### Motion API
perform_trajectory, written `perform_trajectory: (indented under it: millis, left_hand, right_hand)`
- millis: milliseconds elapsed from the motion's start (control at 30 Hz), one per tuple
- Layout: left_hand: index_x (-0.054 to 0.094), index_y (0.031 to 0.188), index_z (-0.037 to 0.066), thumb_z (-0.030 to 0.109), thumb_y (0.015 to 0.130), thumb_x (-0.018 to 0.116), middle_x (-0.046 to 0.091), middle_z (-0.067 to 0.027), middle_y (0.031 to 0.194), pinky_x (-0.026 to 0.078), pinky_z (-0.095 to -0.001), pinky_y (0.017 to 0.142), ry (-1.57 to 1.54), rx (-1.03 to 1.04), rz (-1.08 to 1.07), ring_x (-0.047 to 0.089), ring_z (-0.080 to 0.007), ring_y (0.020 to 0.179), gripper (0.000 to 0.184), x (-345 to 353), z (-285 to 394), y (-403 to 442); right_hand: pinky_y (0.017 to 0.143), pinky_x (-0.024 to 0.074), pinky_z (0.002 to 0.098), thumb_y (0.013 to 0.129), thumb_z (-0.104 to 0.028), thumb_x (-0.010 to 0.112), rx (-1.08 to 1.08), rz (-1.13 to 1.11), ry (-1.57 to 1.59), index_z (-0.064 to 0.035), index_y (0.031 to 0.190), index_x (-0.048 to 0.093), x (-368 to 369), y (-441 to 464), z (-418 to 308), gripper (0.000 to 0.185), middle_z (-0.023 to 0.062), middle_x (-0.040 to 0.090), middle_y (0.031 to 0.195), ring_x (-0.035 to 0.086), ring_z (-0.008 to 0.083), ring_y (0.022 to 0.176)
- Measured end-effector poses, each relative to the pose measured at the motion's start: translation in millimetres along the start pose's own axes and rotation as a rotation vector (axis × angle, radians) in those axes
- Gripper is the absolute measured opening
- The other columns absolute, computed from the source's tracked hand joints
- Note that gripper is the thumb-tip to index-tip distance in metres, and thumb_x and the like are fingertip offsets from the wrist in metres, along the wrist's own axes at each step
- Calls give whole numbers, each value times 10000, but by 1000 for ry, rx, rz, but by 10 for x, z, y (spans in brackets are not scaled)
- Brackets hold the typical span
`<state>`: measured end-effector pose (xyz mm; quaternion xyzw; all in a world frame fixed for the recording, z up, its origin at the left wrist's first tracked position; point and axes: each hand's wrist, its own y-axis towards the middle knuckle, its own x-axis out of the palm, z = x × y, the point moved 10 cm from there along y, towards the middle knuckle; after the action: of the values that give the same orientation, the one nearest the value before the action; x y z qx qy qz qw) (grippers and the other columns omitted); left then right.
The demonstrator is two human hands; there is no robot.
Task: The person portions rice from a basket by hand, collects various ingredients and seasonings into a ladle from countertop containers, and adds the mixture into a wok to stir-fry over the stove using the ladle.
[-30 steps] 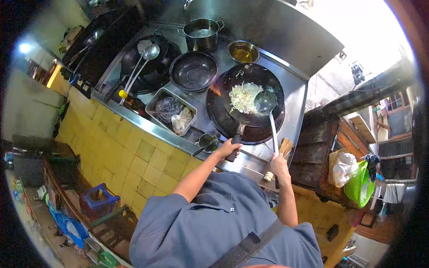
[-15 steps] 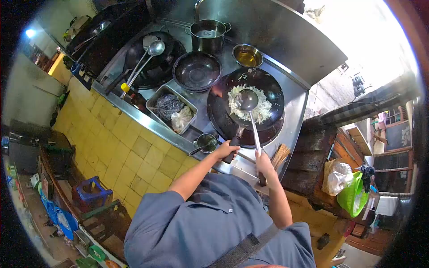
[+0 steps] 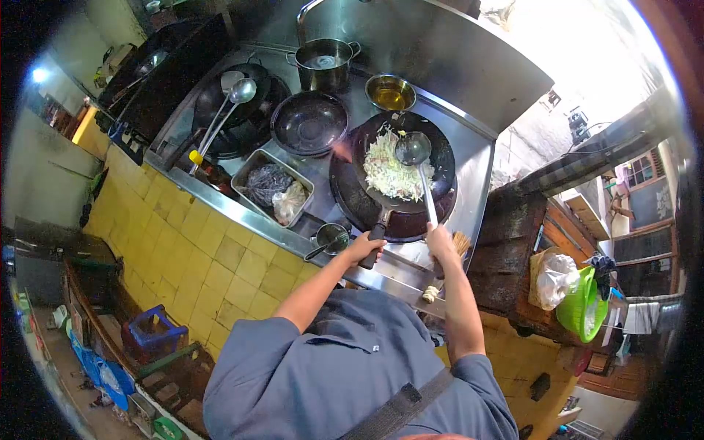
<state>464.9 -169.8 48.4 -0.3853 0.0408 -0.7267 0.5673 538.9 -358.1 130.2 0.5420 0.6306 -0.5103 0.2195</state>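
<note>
Ahead of the left hand [image 3: 361, 250], closed on its dark handle [image 3: 377, 233]: wok [image 3: 442, 154], probably heavy, best gripped there. Right hand [image 3: 441, 242] holds ladle [image 3: 413, 149]; pale shreds [image 3: 387, 172] in wok likely soft, slippery.

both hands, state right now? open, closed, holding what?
Left hand: closed, holding the wok's black handle.
Right hand: closed, holding the ladle by its long handle.
</note>
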Motion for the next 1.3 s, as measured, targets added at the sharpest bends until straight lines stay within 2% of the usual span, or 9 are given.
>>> perform_trajectory:
  millis: [200, 233, 367, 467, 533, 733, 867, 1133, 1300]
  left_hand:
    - [450, 876, 41, 128, 776, 651, 553, -62, 680, 477, -298, 441, 32, -31, 89, 542, -134, 520, 241, -68, -12, 24]
    - [469, 851, 39, 132, 770, 656, 555, -64, 675, 475, -299, 436, 69, -50, 148, 543, -137, 518, 225, -99, -35, 12]
    - [540, 718, 40, 151, 757, 668, 555, -62, 637, 464, -289, 429, 58, -82, 383, 542, -144, 500, 173, -17, -146, 49]
    - [511, 822, 18, 140, 831, 580, 545, -78, 648, 477, -309, 528, -583, -241, -40, 550, -158, 572, 141, 1292, 371, -731]
    - [505, 800, 30, 154, 852, 551, 529, -54, 639, 480, -295, 558, -509, -373, -135, 529, -141, 568, 142, 1549, 559, -1062]
    - [518, 755, 23, 140, 826, 551, 537, -61, 632, 481, -295, 545, -38, -168, -12, 524, -154, 543, 141, 511, 271, -655]
    - [550, 716, 10, 99, 794, 552, 563, -87, 619, 494, -306, 541, -248, -406, -65, 574, -185, 551, 118, 1364, 291, -1578]
    - [490, 762, 27, 103, 823, 522, 523, -49, 623, 472, -291, 510, -57, -189, 173, 520, -141, 513, 103, 549, 266, -911]
    - [478, 821, 8, 92, 813, 543, 517, -71, 607, 482, -316, 504, -113, -364, -63, 539, -169, 516, 107, 1007, 370, -1460]
  right_hand:
    - [810, 425, 509, 904, -350, 386, 40, 159, -9, 79, 1030, 506, -107, -204, 340, 464, 337, 566, 884, 546, 470, 894]
    - [826, 421, 502, 895, -377, 390, 89, -149, -5, 88, 1064, 495, 164, -152, 517, 506, 333, 563, 927, 544, 444, 937]
    - [806, 434, 495, 882, -384, 410, -29, -231, -249, 31, 1101, 501, -414, -755, 316, 478, 306, 584, 894, 564, 410, 922]
    - [709, 476, 477, 860, -354, 453, -129, -127, -485, -29, 1049, 503, -1045, -1331, -154, 379, 239, 620, 778, 607, 393, 778]
    - [633, 485, 465, 841, -312, 494, -195, -70, -511, -39, 1029, 478, -1207, -1439, -235, 332, 208, 619, 729, 611, 380, 699]
    - [599, 463, 481, 816, -208, 536, -347, -67, -335, -101, 1108, 443, -1142, -1606, -313, 325, 215, 602, 708, 599, 388, 685]
    - [590, 487, 458, 804, -84, 483, -217, 12, -429, -69, 1106, 436, -999, -1547, -253, 306, 222, 608, 724, 613, 384, 706]
    - [593, 521, 400, 824, -111, 450, -144, 96, -469, -107, 1233, 428, -772, -1087, -56, 410, 214, 620, 796, 635, 336, 714]
    - [623, 469, 450, 826, -182, 502, -233, 164, -112, -125, 1169, 471, -1511, -1469, -233, 348, 220, 599, 754, 609, 371, 711]
